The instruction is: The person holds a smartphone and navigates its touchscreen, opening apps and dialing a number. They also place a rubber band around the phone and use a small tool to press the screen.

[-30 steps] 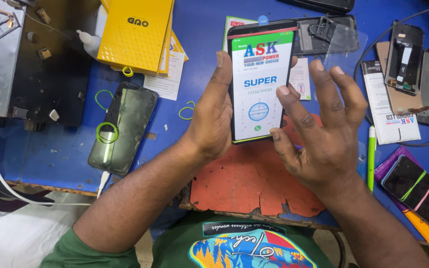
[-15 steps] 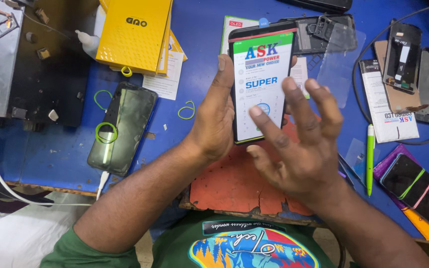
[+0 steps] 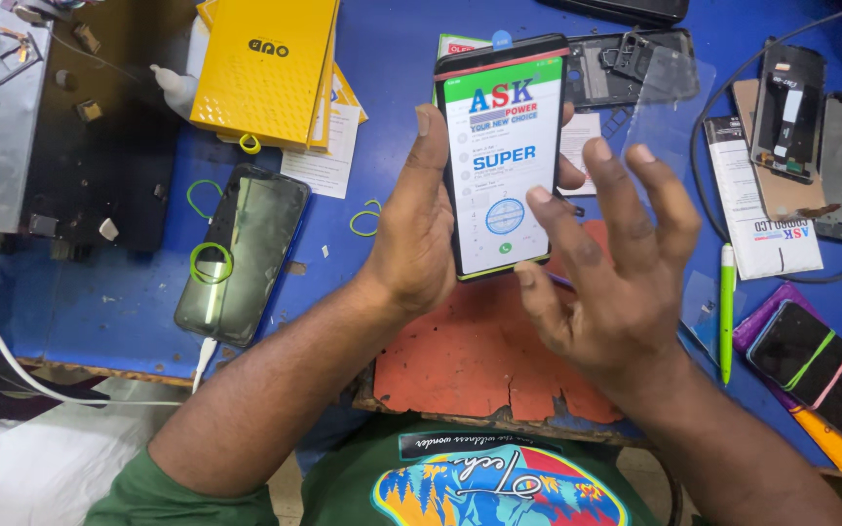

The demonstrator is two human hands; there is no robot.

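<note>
A: What is being held, and where?

B: A phone (image 3: 501,156) with a lit, printed screen is held upright at the centre of the view, above a blue table (image 3: 129,302). It is clasped by the left hand (image 3: 419,229), which sits at 9 o'clock of the phone: the thumb is laid along the phone's left edge and fingertips can be seen wrapped round its right edge.

A: And the other hand?

B: The right hand (image 3: 604,282) is seen at 5 o'clock of the phone, with the fingers spread apart and nothing gripped. One fingertip is placed over the lower right edge of the screen; whether it is touched cannot be told.

A: What lies beneath the hands?

B: A worn orange mat (image 3: 460,360) is spread on the table at 6 o'clock of the phone.

A: What else is laid out?

B: A dark phone (image 3: 244,253) ringed by a green rubber band is found at 9 o'clock, well apart. A yellow box (image 3: 265,68) is set at 11 o'clock. A green pen (image 3: 727,312) is laid at 3 o'clock, just beside the right hand. Opened phone parts (image 3: 791,117) are scattered at 2 o'clock.
</note>
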